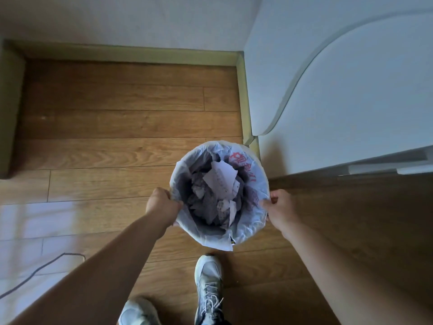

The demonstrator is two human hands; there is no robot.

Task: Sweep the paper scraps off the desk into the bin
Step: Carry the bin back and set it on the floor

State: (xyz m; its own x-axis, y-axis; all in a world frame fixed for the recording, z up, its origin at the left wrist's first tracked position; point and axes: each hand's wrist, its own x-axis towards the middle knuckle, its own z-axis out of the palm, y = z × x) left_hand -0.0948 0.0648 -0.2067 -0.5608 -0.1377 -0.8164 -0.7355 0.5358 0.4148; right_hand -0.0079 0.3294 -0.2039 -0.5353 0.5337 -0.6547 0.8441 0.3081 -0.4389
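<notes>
Now left hand [162, 205] and right hand [280, 211], arms outstretched, each pinch the bin [255, 227] rim.

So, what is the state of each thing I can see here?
Bin: upright, held at the rim by both hands.
Liner: folded over the rim.
Scraps: inside the bin.
Left hand: gripping the rim.
Right hand: gripping the rim.
</notes>
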